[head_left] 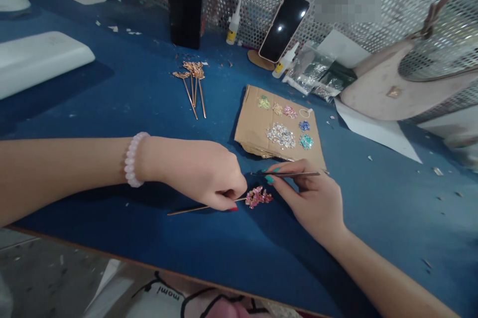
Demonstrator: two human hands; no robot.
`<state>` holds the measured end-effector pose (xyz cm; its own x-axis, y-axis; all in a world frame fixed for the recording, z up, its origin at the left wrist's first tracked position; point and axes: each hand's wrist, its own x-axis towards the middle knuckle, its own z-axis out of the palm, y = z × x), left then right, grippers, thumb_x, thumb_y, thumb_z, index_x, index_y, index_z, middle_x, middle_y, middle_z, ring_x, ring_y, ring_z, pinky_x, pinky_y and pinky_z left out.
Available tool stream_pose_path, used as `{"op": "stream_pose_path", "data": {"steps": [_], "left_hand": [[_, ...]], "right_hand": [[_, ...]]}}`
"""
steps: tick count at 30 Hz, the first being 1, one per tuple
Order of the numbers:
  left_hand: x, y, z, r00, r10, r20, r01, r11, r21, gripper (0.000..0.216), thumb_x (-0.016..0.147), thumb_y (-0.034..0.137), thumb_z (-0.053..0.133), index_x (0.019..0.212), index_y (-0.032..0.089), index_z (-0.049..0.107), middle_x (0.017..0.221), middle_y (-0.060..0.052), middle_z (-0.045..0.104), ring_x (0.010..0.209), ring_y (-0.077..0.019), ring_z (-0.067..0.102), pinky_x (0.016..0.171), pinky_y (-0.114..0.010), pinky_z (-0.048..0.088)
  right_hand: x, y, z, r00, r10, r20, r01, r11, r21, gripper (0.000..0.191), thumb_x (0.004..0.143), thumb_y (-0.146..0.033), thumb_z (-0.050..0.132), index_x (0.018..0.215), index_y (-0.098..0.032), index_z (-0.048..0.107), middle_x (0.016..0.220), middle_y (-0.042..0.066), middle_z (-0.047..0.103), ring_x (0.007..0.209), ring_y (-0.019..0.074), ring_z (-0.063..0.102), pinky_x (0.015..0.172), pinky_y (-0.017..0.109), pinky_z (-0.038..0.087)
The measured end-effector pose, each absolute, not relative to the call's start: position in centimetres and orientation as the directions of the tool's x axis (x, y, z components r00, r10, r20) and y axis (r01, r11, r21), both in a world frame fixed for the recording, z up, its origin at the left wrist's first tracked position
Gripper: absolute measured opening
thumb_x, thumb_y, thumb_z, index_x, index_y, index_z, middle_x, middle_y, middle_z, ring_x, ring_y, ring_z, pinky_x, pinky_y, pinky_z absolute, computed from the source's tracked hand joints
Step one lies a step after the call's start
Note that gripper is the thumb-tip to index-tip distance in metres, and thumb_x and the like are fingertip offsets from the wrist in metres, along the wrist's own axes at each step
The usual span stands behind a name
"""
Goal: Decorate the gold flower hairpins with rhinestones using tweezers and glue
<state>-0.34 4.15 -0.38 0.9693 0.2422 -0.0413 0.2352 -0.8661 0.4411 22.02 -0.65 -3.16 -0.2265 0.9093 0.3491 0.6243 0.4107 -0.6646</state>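
Observation:
My left hand [209, 171], a beaded bracelet on its wrist, is closed around the gold stem of a hairpin [258, 197]. Pink stones cover the hairpin's head, which sticks out to the right of my fingers, while the stem's tip points left. In my right hand [313, 198] a pair of thin metal tweezers [295, 174] is pinched, its points toward the left, just above the pink stones. Whether the tweezers hold anything is too small to tell. Just beyond both hands lies a cardboard piece [254, 121] bearing small heaps of coloured rhinestones [282, 136].
Several gold hairpins [194, 81] lie farther back. Along the mesh panel stand a black box [185, 4], a glue bottle [233, 24], another glue bottle [286, 61] and a leaning phone [284, 28]. Plastic bags [309, 66] and a pale handbag [377, 91] occupy the back right.

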Motion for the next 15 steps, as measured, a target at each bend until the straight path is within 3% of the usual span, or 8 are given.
{"op": "stream_pose_path", "data": {"steps": [15], "left_hand": [[-0.31,4.18,-0.33,0.973,0.229,-0.026,0.218,-0.881,0.419,0.016,0.083,0.023,0.063,0.068,0.018,0.06,0.06,0.003,0.059,0.051,-0.0105,0.048,0.048,-0.025,0.028]], "right_hand": [[22.17,-0.73,-3.18,-0.229,0.908,0.352,0.596,0.417,-0.686,0.008,0.077,-0.02,0.066,0.081,-0.022,0.059,0.08,0.001,0.07,0.073,0.0162,0.069,0.067,0.027,0.056]]}}
